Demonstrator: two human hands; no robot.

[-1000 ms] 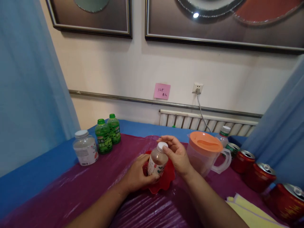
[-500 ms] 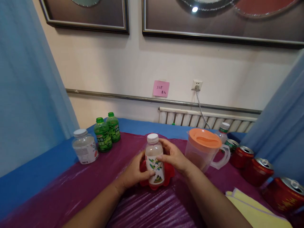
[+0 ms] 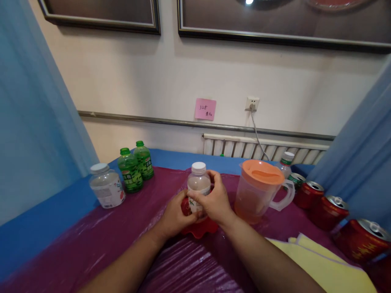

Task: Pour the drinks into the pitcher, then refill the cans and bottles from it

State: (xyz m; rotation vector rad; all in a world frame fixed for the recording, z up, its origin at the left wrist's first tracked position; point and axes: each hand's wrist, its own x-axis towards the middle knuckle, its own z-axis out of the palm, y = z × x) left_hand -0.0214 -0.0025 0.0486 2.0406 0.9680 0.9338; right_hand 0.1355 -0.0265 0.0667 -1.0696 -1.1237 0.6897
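A clear bottle (image 3: 199, 183) with a white cap and a printed white label stands upright in the middle, between both hands. My left hand (image 3: 176, 213) curves round its lower left side. My right hand (image 3: 215, 199) wraps its right side, with the thumb lying across the label. Beneath and around the bottle's base shows a red scalloped dish (image 3: 200, 231), partly covered by the hands. Whether the base touches the dish is hidden.
A jug (image 3: 251, 199) with an orange lid stands right of the hands, near red cans (image 3: 329, 212) and a yellow cloth (image 3: 320, 260). Two green bottles (image 3: 130, 173) and a wide clear jar (image 3: 107, 188) stand left, on purple sheeting (image 3: 122, 244).
My right hand has moved lower and farther across the front of the bottle, covering more of its label. The whole view has shifted slightly.
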